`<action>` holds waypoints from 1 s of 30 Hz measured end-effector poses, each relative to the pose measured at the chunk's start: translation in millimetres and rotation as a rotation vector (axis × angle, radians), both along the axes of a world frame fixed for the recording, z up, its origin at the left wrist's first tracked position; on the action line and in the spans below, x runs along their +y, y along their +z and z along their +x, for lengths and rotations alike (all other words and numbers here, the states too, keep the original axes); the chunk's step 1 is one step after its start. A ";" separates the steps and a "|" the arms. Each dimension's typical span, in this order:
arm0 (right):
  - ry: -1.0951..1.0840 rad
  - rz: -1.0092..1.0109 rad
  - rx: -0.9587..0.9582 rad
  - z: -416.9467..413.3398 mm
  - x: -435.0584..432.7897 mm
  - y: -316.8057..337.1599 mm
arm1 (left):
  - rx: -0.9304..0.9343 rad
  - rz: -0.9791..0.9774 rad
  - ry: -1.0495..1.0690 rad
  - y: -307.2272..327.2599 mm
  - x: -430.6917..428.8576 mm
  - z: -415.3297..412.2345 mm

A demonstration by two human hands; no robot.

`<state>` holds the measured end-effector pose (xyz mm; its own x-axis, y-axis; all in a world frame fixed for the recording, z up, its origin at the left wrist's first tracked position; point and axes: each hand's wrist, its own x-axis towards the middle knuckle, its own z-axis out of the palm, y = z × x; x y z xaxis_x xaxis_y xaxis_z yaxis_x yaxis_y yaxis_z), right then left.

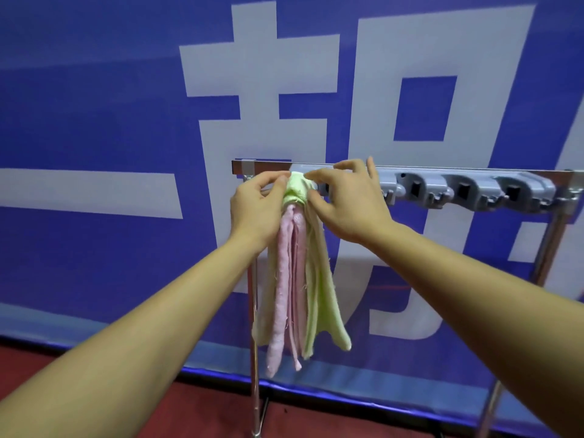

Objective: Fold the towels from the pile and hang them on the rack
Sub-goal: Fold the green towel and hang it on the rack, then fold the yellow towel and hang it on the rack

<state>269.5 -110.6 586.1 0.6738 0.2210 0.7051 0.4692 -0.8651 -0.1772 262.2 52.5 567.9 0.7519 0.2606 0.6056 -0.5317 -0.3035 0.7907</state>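
Towels (295, 279) hang in a bunch at the left end of the rack, gathered at the top into one clip slot and drooping in long strips below. Biggest thing in view is the blue banner (94, 121) with large white characters, filling the whole background behind the rack. Below it a strip of red floor (205, 415) shows. The rack (467, 189) is a metal frame on thin chrome legs, with a horizontal bar at the top carrying a row of grey plastic clip holders; the three holders to the right of the towels hold nothing. Both forearms reach in from the bottom corners toward the bunch. The towels are a light green one (319, 298) on the right side and over the top, and a pink one (284, 270) hanging in the middle; the pale strip on the far left is too unclear to tell apart as its own towel. The left hand (256, 210) has its grip pinched on the left side of the green bundle top, thumb and fingers closed on the cloth. The right hand (347, 203) has thumb and forefinger pinched on the right side of the same bundle top, other fingers spread loosely above the bar.
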 end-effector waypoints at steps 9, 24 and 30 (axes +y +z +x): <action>-0.005 -0.165 0.028 -59.7 -2.4 -15.5 | 0.035 0.185 0.019 -23.6 2.3 -48.2; 0.010 -0.073 0.448 -157.5 -76.9 -194.2 | 0.329 0.214 -0.085 -209.2 -43.7 -145.5; -0.037 0.052 0.723 -186.6 -98.7 -315.9 | 0.570 0.308 -0.174 -311.8 -68.3 -177.1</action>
